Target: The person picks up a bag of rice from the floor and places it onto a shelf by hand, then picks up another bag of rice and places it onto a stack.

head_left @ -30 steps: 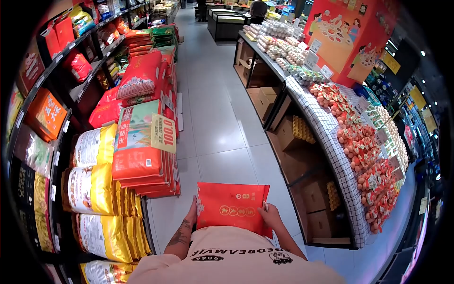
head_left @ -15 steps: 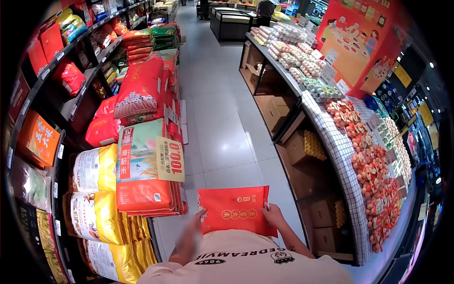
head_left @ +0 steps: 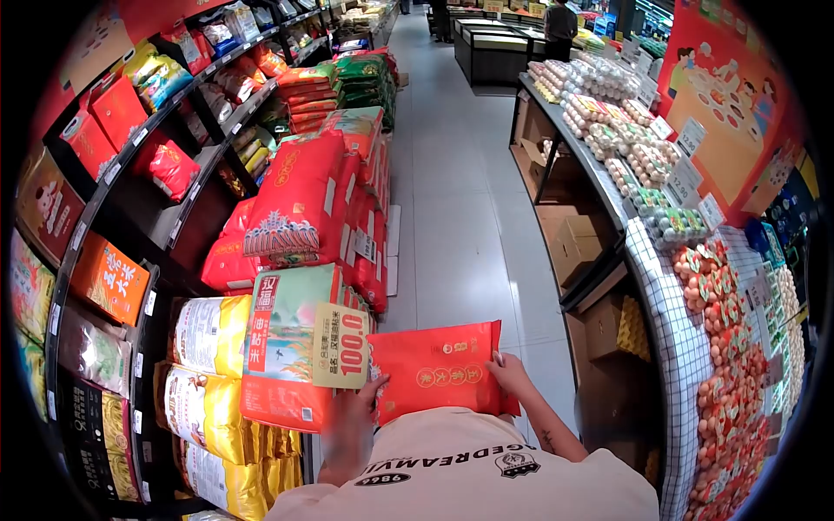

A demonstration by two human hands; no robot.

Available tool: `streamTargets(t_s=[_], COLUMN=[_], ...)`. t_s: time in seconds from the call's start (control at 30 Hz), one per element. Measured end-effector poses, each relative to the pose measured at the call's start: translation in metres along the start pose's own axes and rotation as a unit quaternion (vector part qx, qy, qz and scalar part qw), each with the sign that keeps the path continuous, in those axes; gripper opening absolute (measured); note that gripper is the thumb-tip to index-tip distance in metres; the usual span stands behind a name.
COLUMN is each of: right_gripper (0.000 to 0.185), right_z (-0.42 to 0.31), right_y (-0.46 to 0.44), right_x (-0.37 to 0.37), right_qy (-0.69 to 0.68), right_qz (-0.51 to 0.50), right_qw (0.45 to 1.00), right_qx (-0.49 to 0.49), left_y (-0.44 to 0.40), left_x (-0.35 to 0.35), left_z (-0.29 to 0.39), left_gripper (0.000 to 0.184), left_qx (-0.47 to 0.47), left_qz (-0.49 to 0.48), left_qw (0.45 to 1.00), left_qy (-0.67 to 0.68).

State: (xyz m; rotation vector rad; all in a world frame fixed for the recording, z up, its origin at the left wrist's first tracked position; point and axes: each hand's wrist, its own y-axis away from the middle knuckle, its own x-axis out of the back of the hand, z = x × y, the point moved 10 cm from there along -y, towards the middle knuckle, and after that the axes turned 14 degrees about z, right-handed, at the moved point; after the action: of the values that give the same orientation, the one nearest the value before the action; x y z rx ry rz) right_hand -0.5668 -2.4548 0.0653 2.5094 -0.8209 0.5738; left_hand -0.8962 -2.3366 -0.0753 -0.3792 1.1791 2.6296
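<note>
A red bag with gold lettering (head_left: 447, 372) is held flat in front of my shirt. My right hand (head_left: 511, 375) grips its right edge, fingers closed on it. At the bag's left edge is my left hand (head_left: 358, 408), blurred, its fingertips touching the lower left side. Just left of the bag lies a stack of green and red rice bags (head_left: 285, 334), topped by a yellow price sign (head_left: 341, 346).
Shelves with packaged goods (head_left: 174, 169) line the left, beside yellow bags (head_left: 208, 417) and red rice bags (head_left: 300, 195). On the right runs an egg counter with a checked cloth (head_left: 665, 321). A floor aisle (head_left: 452, 182) leads to a distant person (head_left: 560, 30).
The view has swung left, so shelves and counter appear shifted right. The rice stack now sits nearer the bag. My left hand has slid lower along the bag's left side.
</note>
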Motion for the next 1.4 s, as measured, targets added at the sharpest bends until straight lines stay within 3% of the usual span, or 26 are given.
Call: streamTargets(t_s=[0.1, 0.13, 0.27, 0.53, 0.67, 0.77, 0.8, 0.9, 1.1, 1.2, 1.27, 1.4], right_gripper=[0.028, 0.028, 0.027, 0.024, 0.023, 0.023, 0.024, 0.025, 0.029, 0.029, 0.031, 0.031], right_z=[-0.001, -0.002, -0.006, -0.005, -0.057, -0.065, -0.068, -0.09, -0.157, -0.171, -0.184, -0.225], right_y=[-0.039, -0.05, -0.096, -0.195, -0.228, -0.266, -0.272, -0.302, -0.365, -0.423, -0.459, -0.554], right_x=[0.003, 0.003, 0.009, 0.012, 0.018, 0.011, 0.005, 0.001, -0.011, -0.031, -0.042, -0.066], right_qy=[0.007, 0.011, 0.015, -0.009, -0.04, -0.015, -0.03, 0.03, 0.076, 0.072, 0.074, 0.087], right_qz=[-0.015, -0.024, -0.02, 0.085, 0.149, 0.182, 0.176, 0.226, 0.151, 0.123, 0.089, 0.038], right_qw=[1.0, 1.0, 0.999, 0.99, 0.973, 0.974, 0.97, 0.966, 0.966, 0.983, 0.985, 0.995], right_qx=[-0.003, -0.011, -0.041, -0.113, -0.173, -0.136, -0.164, -0.123, -0.196, -0.119, -0.125, -0.018], left_y=[-0.024, -0.027, -0.053, -0.212, -0.264, -0.304, -0.319, -0.343, -0.393, -0.421, -0.445, -0.476], left_x=[-0.019, -0.019, -0.06, -0.123, -0.177, -0.205, -0.203, -0.201, -0.204, -0.187, -0.167, -0.17], left_z=[0.016, 0.011, 0.043, 0.104, 0.17, 0.213, 0.217, 0.223, 0.266, 0.283, 0.284, 0.335], left_gripper=[0.05, 0.049, 0.052, 0.053, 0.052, 0.049, 0.049, 0.05, 0.051, 0.051, 0.051, 0.051], left_qx=[-0.006, 0.031, 0.054, 0.075, 0.124, 0.124, 0.134, 0.188, 0.176, 0.184, 0.205, 0.11], left_qz=[0.037, 0.075, 0.064, -0.049, -0.143, -0.193, -0.199, -0.192, -0.151, -0.092, -0.049, -0.022], left_qw=[0.999, 0.997, 0.996, 0.992, 0.973, 0.964, 0.961, 0.953, 0.968, 0.976, 0.977, 0.993], left_qy=[-0.019, -0.012, -0.014, -0.091, -0.128, -0.134, -0.139, -0.141, -0.098, -0.069, -0.035, 0.041])
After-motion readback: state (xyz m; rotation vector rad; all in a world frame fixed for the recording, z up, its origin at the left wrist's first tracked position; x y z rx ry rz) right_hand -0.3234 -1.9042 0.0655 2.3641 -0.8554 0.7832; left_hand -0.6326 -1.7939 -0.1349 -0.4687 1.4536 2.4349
